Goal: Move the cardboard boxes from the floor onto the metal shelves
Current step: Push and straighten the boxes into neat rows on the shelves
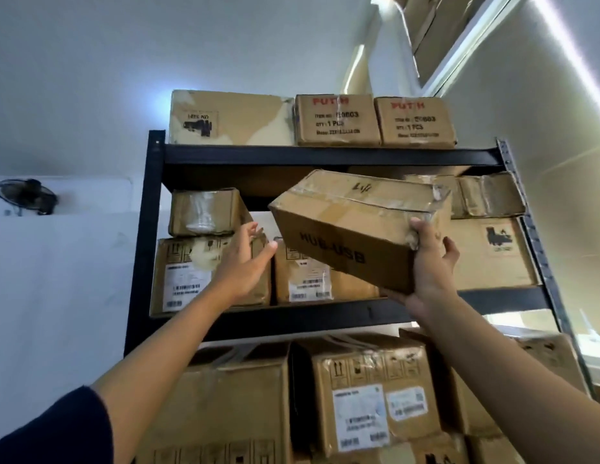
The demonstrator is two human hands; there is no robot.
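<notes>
Tilted cardboard box (355,229) before metal shelves (325,159)

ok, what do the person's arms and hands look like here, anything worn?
Both forearms are bare. The left arm shows the edge of a dark navy short sleeve near the upper arm; no sleeve shows on the right arm. Left hand and right hand have no gloves, and no watch, ring or wristband is visible.

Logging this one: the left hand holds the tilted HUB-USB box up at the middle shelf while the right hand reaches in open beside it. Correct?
Sides are swapped. In the head view the right hand grips the tilted HUB-USB box at its lower right corner, while the left hand reaches in open beside it, fingers straight, holding nothing. The rest stands: the box is up at the middle shelf.
</notes>
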